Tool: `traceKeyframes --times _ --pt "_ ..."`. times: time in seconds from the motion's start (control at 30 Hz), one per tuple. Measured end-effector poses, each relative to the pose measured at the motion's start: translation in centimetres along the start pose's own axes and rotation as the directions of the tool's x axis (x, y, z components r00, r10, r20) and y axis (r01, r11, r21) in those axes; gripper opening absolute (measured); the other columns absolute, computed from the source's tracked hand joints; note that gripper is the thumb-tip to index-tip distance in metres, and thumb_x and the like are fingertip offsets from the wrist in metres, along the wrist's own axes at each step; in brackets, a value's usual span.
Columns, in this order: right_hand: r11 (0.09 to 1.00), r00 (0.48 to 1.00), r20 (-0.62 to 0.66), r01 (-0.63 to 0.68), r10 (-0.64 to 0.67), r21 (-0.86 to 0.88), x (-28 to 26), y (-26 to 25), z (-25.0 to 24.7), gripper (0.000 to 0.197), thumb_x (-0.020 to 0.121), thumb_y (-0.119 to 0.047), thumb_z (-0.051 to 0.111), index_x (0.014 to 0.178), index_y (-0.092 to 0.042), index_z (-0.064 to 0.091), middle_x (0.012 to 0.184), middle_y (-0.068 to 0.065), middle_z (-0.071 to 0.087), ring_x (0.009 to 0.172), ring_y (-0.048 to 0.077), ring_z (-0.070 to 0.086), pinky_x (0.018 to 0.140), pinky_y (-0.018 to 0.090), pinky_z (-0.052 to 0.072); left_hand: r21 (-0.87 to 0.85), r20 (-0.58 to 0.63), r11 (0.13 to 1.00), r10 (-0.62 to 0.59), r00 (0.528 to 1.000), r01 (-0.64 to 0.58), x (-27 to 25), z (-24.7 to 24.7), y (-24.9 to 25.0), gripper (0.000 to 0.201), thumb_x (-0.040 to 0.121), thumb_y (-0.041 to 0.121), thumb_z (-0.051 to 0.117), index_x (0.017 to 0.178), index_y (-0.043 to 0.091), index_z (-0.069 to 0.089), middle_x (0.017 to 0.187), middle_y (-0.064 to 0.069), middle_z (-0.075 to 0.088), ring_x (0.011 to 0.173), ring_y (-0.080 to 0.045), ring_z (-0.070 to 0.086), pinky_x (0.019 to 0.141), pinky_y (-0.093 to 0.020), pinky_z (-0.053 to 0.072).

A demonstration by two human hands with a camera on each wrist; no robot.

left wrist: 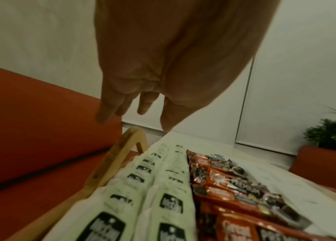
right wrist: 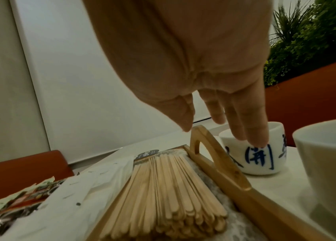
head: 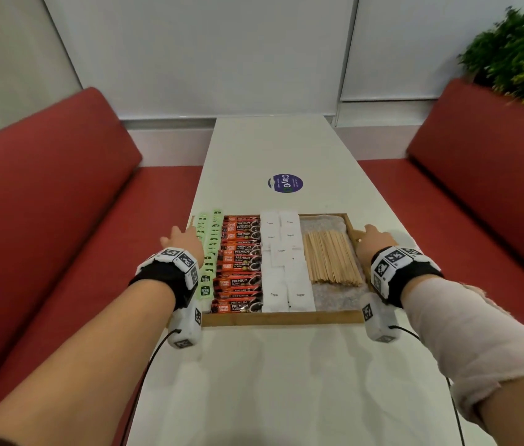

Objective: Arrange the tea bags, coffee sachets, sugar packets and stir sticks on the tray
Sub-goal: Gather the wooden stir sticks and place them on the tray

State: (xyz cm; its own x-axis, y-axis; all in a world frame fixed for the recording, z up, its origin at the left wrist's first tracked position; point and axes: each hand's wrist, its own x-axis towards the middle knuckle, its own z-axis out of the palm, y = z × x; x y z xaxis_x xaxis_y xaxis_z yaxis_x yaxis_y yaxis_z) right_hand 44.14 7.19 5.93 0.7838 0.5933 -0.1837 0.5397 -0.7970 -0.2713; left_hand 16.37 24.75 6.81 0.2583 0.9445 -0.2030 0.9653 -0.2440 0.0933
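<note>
Nearest me is bare white table, a wide open stretch between my forearms up to the near rim of the wooden tray. The tray spans almost the full table width, so both side edges drop to red bench seats right beside it.

My left hand hovers over the tray's left handle, fingers extended and relaxed, gripping nothing. My right hand hangs above the right handle the same way, fingers straight, thumb close to the arch; I think it is not quite touching, though the wrist view is blurred.

In the tray, left to right: green tea bags in two columns, coffee sachets stacked with long axes crosswise, white sugar packets, and stir sticks bundled lengthwise, pointing away from me.

Just outside the right rim stand a blue-lettered cup and a white bowl, crowding that side.
</note>
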Motion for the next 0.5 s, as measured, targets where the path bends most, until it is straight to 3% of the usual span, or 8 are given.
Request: traceKeyframes --times 0.07,0.2,0.3,0.37,0.5 --pt "1.000 1.000 0.012 0.016 -0.016 0.007 0.4 0.3 0.7 0.041 0.098 -0.014 0.036 0.139 -0.008 0.035 0.127 0.023 0.054 0.114 0.037 0.054 0.090 0.041 0.045 -0.004 0.022 0.999 -0.032 0.999 0.032 0.5 0.5 -0.7 0.044 0.093 0.006 0.039 0.137 0.009 0.039 0.135 -0.019 0.040 0.122 -0.038 0.043 0.099 -0.043 0.039" --pt "0.998 0.998 -0.005 0.056 -0.056 0.004 1.0 0.9 1.7 0.039 0.095 -0.011 0.038 0.134 -0.015 0.042 0.113 0.018 0.062 0.103 0.034 0.060 0.084 0.038 0.048 0.006 0.056 1.000 0.017 0.998 -0.018 0.9 0.6 -1.6 0.041 0.093 0.009 0.040 0.134 0.010 0.047 0.120 -0.018 0.058 0.104 -0.033 0.060 0.083 -0.036 0.049" --pt "0.997 0.996 -0.045 0.076 -0.078 -0.032 1.6 1.2 2.2 0.042 0.093 -0.007 0.038 0.132 -0.018 0.045 0.106 0.016 0.064 0.097 0.033 0.061 0.079 0.037 0.049 0.049 0.015 0.997 0.061 0.998 -0.061 1.3 0.9 -2.0 0.035 0.093 0.006 0.036 0.123 0.011 0.054 0.099 -0.013 0.061 0.090 -0.030 0.060 0.072 -0.033 0.048" --pt "0.995 0.992 -0.080 0.090 -0.094 -0.053 1.9 1.3 2.3 0.040 0.092 -0.008 0.038 0.129 -0.020 0.049 0.101 0.013 0.064 0.093 0.031 0.061 0.076 0.036 0.050 0.042 -0.022 0.997 0.066 0.998 -0.065 1.5 1.0 -2.4 0.028 0.097 0.011 0.032 0.111 0.009 0.057 0.083 -0.009 0.052 0.079 -0.029 0.052 0.066 -0.030 0.040" --pt "0.989 0.985 -0.104 0.134 -0.140 -0.069 3.1 1.1 2.3 0.037 0.094 -0.010 0.035 0.126 -0.020 0.051 0.101 0.013 0.065 0.092 0.031 0.062 0.073 0.034 0.048 0.078 -0.058 0.993 0.098 0.993 -0.094 2.7 1.0 -2.4 0.033 0.096 0.014 0.034 0.122 0.008 0.054 0.096 -0.012 0.051 0.089 -0.034 0.057 0.068 -0.031 0.041"
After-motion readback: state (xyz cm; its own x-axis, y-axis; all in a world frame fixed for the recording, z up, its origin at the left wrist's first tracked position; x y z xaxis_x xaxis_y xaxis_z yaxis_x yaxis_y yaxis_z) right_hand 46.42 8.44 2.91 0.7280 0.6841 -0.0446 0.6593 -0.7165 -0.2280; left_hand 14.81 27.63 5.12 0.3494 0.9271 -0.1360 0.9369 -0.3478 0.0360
